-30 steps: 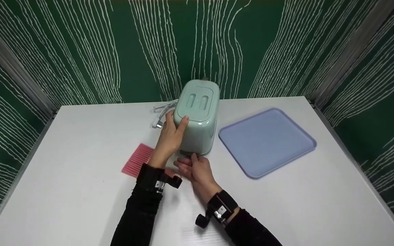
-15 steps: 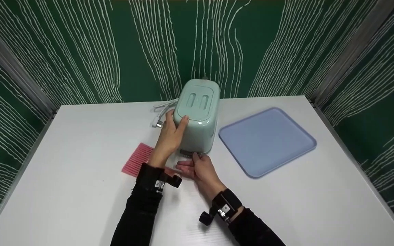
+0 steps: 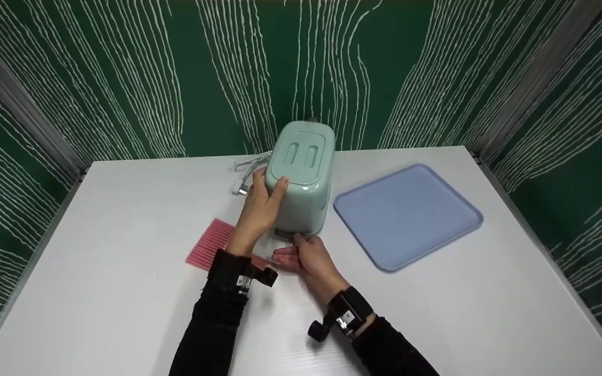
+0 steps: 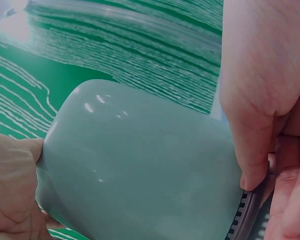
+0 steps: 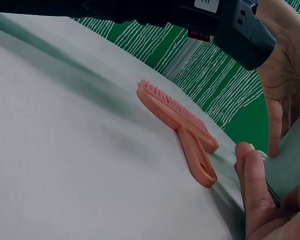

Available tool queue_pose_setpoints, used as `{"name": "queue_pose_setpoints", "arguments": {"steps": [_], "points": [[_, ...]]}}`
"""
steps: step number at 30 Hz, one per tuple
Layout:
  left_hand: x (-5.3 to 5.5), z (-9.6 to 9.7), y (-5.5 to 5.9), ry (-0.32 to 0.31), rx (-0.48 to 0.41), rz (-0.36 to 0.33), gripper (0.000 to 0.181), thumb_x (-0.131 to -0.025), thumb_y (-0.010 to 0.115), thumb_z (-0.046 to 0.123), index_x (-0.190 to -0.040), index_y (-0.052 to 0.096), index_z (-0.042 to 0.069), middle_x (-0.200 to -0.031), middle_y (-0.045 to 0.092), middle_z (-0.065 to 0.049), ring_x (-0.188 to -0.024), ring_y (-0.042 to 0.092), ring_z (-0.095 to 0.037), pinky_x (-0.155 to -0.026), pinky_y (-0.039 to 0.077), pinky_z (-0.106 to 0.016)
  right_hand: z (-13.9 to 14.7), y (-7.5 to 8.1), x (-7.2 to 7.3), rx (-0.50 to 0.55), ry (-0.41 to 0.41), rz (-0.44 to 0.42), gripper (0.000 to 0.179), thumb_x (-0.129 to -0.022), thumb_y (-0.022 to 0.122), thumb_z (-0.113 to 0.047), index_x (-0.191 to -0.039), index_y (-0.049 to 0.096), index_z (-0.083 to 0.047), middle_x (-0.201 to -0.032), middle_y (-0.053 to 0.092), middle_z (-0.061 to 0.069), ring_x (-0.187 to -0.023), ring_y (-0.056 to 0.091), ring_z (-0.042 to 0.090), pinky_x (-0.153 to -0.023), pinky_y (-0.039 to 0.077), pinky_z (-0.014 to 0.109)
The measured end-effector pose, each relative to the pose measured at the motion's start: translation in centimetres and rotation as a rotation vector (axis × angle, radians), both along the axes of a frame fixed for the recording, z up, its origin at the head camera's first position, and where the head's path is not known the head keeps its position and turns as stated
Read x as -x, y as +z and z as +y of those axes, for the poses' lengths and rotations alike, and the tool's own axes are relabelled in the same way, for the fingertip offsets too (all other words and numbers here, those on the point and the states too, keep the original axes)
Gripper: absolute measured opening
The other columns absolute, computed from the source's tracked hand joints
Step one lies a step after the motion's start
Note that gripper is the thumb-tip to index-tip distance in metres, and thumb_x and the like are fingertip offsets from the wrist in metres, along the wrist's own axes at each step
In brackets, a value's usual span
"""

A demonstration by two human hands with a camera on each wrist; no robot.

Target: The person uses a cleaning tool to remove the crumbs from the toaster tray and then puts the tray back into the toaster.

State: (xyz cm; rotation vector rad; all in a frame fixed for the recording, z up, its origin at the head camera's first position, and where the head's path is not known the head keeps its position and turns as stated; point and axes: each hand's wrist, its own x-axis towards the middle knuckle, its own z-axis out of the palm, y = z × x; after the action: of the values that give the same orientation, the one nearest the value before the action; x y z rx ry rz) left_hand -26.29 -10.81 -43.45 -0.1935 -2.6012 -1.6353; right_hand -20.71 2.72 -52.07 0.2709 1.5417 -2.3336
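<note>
A mint-green toaster (image 3: 303, 206), its top panel marked with two oblong recesses, stands at the middle back of the table. My left hand (image 3: 260, 211) grips its near left corner, thumb over the top edge and fingers down the side. Low on the near end, my right hand (image 3: 315, 258) pinches a dark notched strip (image 4: 238, 221) at the toaster's bottom edge. Its thumb lies on the strip in the left wrist view, while the other fingers (image 5: 255, 182) reach out straighter. Just left of the hands lies a pink-bristled brush (image 5: 177, 117) with an orange-pink handle, partly behind the left wrist in the head view.
A blue rectangular tray (image 3: 408, 216) lies flat to the right of the toaster. On its left side, a white cord with a plug (image 3: 242, 184) rests on the white table (image 3: 123, 250). Green patterned walls (image 3: 217, 78) stand behind and at both sides.
My right hand has shifted slightly toward the right and its lower fingers have drawn away from the strip, leaving more of it showing. The left hand and toaster stay put.
</note>
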Motion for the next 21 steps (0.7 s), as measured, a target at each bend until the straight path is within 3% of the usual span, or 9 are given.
{"name": "queue_pose_setpoints", "arguments": {"steps": [12,21], "points": [[0.05,0.00,-0.19,0.007,0.012,0.011,0.064,-0.113,0.050,0.046,-0.159,0.032,0.005,-0.161,0.047,-0.027,-0.153,0.045,-0.039,-0.127,0.037,-0.056,0.12,0.03,0.25,-0.053,0.011,-0.014,0.041,-0.117,0.029,-0.012,-0.140,0.044,0.019,-0.075,0.074,0.012,-0.066,0.077,0.017,-0.067,0.066,0.026],[0.20,0.00,-0.24,0.007,0.012,0.002,0.065,-0.112,0.050,0.047,-0.159,0.031,0.005,-0.163,0.045,-0.027,-0.155,0.044,-0.038,-0.129,0.036,-0.055,0.16,0.08,0.26,-0.032,0.017,-0.022,0.042,-0.117,0.028,-0.011,-0.143,0.045,0.018,-0.077,0.073,0.012,-0.066,0.076,0.017,-0.067,0.067,0.027]]}}
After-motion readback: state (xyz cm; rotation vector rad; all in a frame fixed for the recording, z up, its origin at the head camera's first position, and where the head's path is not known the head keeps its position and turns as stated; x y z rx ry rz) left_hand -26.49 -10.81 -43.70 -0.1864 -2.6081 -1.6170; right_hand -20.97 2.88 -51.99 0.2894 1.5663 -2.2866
